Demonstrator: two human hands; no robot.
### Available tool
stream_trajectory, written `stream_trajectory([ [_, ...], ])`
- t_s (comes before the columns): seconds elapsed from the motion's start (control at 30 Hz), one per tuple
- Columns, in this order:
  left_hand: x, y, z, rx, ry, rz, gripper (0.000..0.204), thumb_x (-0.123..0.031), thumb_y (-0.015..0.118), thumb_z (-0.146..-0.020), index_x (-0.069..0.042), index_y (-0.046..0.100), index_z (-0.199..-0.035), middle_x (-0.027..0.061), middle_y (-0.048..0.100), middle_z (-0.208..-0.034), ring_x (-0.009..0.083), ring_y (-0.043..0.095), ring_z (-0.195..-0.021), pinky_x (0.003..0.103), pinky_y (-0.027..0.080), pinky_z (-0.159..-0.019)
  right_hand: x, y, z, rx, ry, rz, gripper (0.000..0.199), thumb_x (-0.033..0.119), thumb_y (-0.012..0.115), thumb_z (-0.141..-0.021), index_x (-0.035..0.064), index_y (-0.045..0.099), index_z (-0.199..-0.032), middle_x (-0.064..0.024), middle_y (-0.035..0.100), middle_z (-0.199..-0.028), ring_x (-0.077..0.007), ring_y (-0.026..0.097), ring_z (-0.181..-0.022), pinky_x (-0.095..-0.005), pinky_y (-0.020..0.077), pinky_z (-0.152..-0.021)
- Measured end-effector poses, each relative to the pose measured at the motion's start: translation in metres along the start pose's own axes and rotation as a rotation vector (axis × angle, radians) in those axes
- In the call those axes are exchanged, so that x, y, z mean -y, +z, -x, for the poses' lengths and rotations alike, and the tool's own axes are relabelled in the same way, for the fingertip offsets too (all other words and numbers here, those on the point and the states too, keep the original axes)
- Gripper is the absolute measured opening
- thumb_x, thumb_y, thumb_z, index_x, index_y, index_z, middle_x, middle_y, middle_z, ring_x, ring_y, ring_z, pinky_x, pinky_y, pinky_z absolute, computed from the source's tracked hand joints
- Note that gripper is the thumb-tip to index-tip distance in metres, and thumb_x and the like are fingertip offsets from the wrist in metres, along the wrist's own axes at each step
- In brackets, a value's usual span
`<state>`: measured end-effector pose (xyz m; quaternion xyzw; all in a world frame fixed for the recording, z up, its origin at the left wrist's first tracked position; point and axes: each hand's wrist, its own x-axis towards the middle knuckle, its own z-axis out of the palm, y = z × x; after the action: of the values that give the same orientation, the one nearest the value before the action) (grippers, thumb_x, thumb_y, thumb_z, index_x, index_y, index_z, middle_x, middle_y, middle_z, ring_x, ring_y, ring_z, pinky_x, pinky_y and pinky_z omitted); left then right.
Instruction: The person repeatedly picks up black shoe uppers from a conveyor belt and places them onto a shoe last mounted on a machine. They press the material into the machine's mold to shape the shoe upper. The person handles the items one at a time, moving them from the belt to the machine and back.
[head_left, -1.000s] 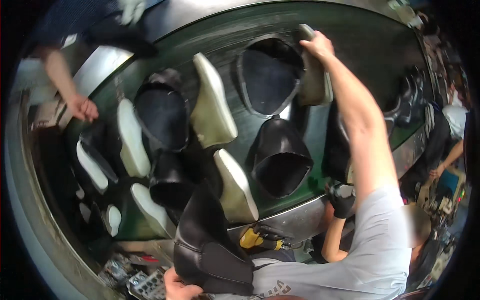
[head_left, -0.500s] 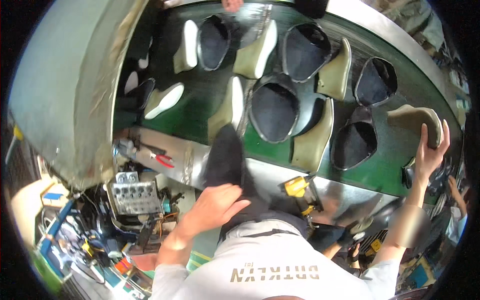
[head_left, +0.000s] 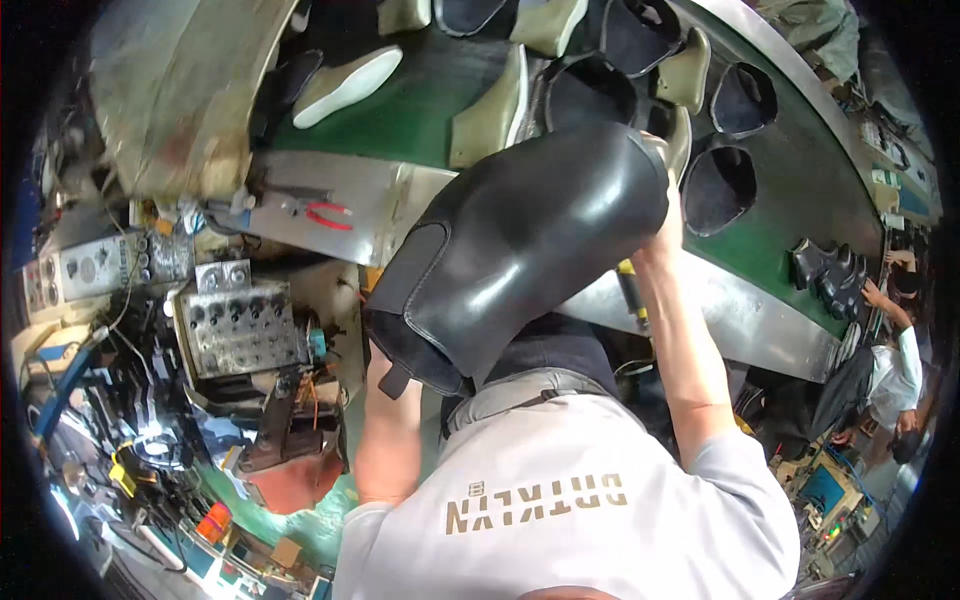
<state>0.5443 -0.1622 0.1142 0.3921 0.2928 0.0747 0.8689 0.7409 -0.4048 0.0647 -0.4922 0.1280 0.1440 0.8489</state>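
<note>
The head view shows, at far left, a metal box with dials [head_left: 95, 270], then a block of dark knobs [head_left: 240, 320] beside a floor crowded with cables and parts. Above them a tall grey cover [head_left: 190, 90] blocks sight of the left end of the green tabletop [head_left: 415, 125]. Red-handled pliers [head_left: 328, 215] lie on its metal edge, and just above is an olive foot form with a pale sole [head_left: 350, 85].

In the middle, a big black boot upper [head_left: 540, 240] is held up slantwise in front of the person, over the near edge, hiding part of the tabletop. The left forearm [head_left: 390, 450] runs up beneath its lower left end; the left hand is hidden by the leather, so I cannot tell how its fingers stand. The right hand [head_left: 662, 225] clasps the upper's right end, its fingers closed round it.

Behind and right of the upper stand more olive forms [head_left: 684, 75] and open dark uppers [head_left: 720, 190]. Farther right, a bunch of black boots [head_left: 830, 275] sits at the tabletop's end, near another person [head_left: 892, 375].
</note>
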Motion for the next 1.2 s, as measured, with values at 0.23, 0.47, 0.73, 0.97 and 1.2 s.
stream_trajectory([
  [0.23,-0.018,-0.093,0.066,-0.091,0.083,-0.023,0.041,-0.014,0.064,-0.091,0.002,0.054,-0.127,0.0128,0.063,-0.116,0.0213,0.061,-0.101,0.033,0.050,-0.090,-0.070,0.083,0.067,0.211,0.143,-0.158,0.035,0.029,0.058,-0.098,0.0069,0.053,-0.124,-0.0089,0.064,-0.113,-0.0194,0.065,-0.098,-0.0350,0.0554,-0.085],
  [0.47,-0.012,-0.145,0.090,-0.114,0.061,-0.012,0.042,-0.010,0.063,-0.090,0.001,0.053,-0.130,0.0132,0.061,-0.122,0.0219,0.060,-0.108,0.034,0.049,-0.096,-0.114,0.106,0.102,0.119,0.451,-0.095,0.028,0.021,0.051,-0.100,0.0099,0.055,-0.125,-0.0095,0.065,-0.111,-0.0193,0.066,-0.098,-0.0339,0.0556,-0.085],
  [0.73,-0.002,-0.155,0.115,-0.134,0.252,-0.233,0.044,-0.008,0.063,-0.090,-0.002,0.052,-0.132,0.0130,0.060,-0.124,0.0221,0.059,-0.113,0.035,0.048,-0.099,-0.108,0.128,0.108,0.375,0.375,0.057,0.053,0.036,0.050,-0.101,0.0021,0.043,-0.141,-0.0123,0.055,-0.134,-0.0229,0.052,-0.124,-0.0378,0.0389,-0.106],
  [0.97,0.028,-0.188,0.089,-0.341,0.050,0.342,0.021,-0.020,0.047,-0.101,-0.006,0.059,-0.109,0.0067,0.063,-0.103,0.0135,0.061,-0.098,0.029,0.051,-0.083,-0.129,0.152,0.077,0.343,0.261,0.162,0.039,0.018,0.063,-0.095,-0.0033,0.058,-0.128,-0.0128,0.061,-0.128,-0.0197,0.057,-0.116,-0.0353,0.0398,-0.105],
  [1.2,0.022,-0.138,0.099,-0.364,-0.191,0.366,0.037,-0.042,0.041,-0.104,-0.011,0.059,-0.111,0.0030,0.063,-0.106,0.0130,0.060,-0.100,0.028,0.047,-0.091,-0.132,0.158,0.044,0.436,0.310,0.300,0.031,0.022,0.062,-0.096,-0.0013,0.065,-0.115,-0.0065,0.070,-0.100,-0.0147,0.064,-0.088,-0.0300,0.0512,-0.080],
])
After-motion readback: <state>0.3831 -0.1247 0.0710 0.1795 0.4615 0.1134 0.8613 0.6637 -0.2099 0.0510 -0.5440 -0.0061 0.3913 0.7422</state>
